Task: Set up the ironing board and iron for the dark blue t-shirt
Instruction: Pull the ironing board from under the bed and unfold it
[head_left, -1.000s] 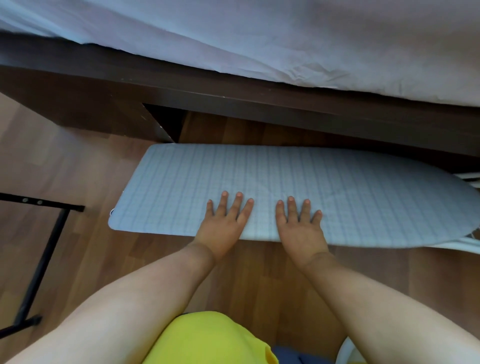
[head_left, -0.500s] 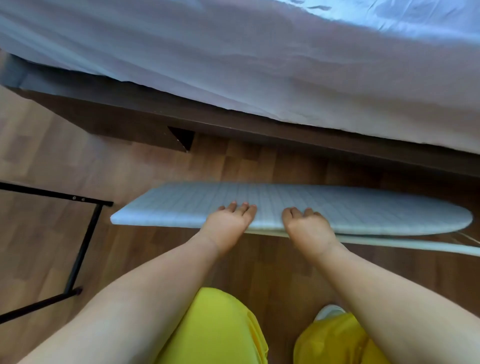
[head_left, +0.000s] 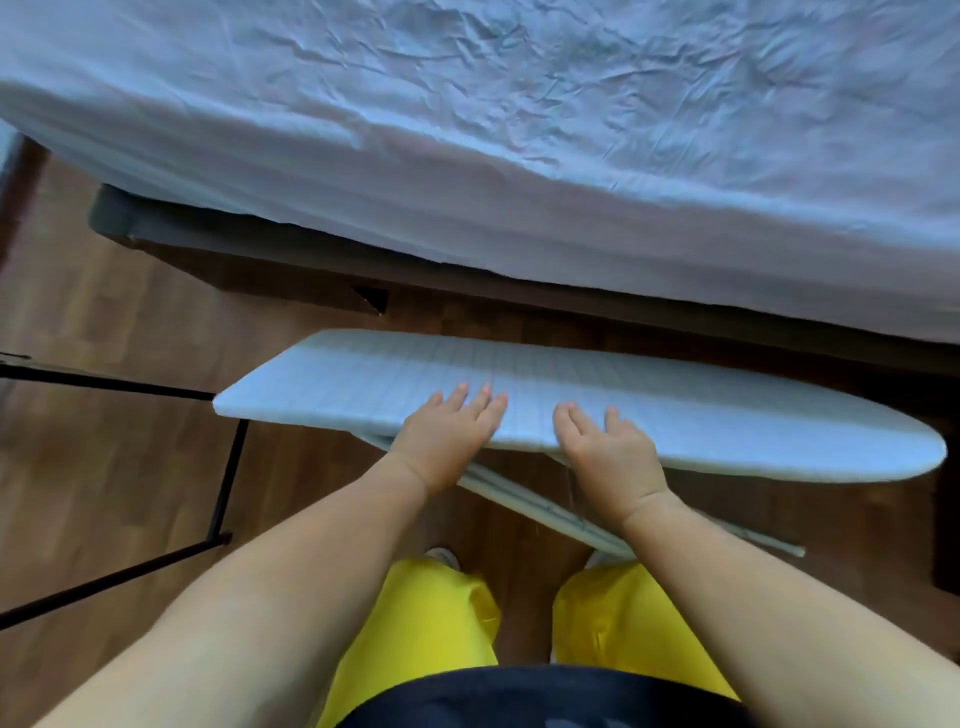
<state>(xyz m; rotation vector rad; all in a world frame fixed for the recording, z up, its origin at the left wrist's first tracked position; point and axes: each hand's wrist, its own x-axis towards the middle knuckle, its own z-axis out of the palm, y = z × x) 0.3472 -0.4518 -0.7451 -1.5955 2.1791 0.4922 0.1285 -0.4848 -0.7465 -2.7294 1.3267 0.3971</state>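
The ironing board (head_left: 701, 415) has a pale blue checked cover and hangs level above the wooden floor, its rounded nose to the right. My left hand (head_left: 447, 441) and my right hand (head_left: 608, 452) grip its near edge side by side, fingers flat over the top. White metal legs (head_left: 545, 506) angle out under the board toward the right. Neither the iron nor the dark blue t-shirt is in view.
A bed (head_left: 519, 130) with a wrinkled pale blue sheet and a dark wooden frame (head_left: 467, 280) fills the space just beyond the board. A black metal stand (head_left: 226, 478) is on the floor at the left. My yellow trousers (head_left: 431, 634) and feet are directly below.
The board has risen from lying flat on the floor to well above it, held in both hands. Its white legs now show underneath. My view has risen with it.
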